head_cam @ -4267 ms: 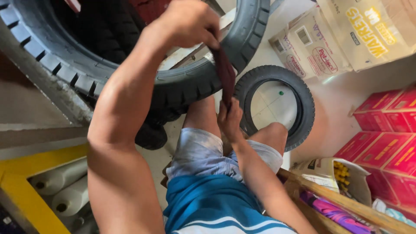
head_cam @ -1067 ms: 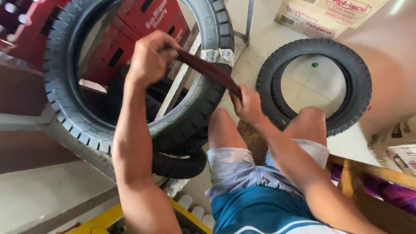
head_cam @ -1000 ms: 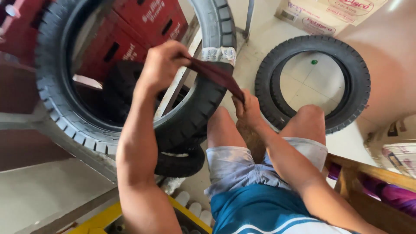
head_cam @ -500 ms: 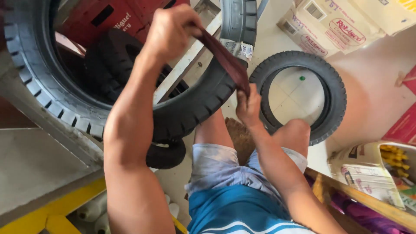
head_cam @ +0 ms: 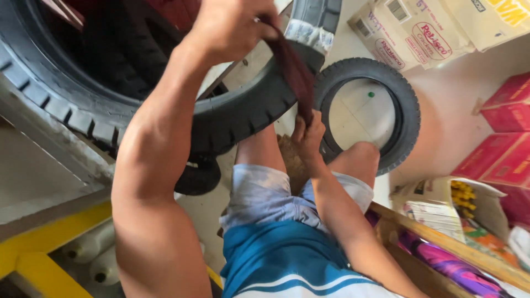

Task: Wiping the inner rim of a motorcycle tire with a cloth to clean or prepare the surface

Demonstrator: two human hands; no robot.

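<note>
A dark red strip [head_cam: 295,74], like a rubber band or cloth, is stretched between both hands. My left hand [head_cam: 232,25] grips its upper end, raised high near the top of the view. My right hand [head_cam: 308,135] grips its lower end, down in front of my knees. The strip runs across the tread of a large black tyre [head_cam: 110,110] that fills the upper left. A paper label [head_cam: 309,34] is wrapped on that tyre beside the strip. I sit in grey shorts and a blue shirt.
A smaller black tyre [head_cam: 406,118] lies flat on the pale floor behind my knees. Cardboard boxes [head_cam: 419,33] sit at the top right, red boxes [head_cam: 505,138] at the right. A wooden rack [head_cam: 441,243] with packets is lower right. A yellow frame [head_cam: 38,259] is lower left.
My left hand has risen higher, pulling the strip steeper, almost vertical. The view has swung so the small tyre and boxes sit further right and closer.
</note>
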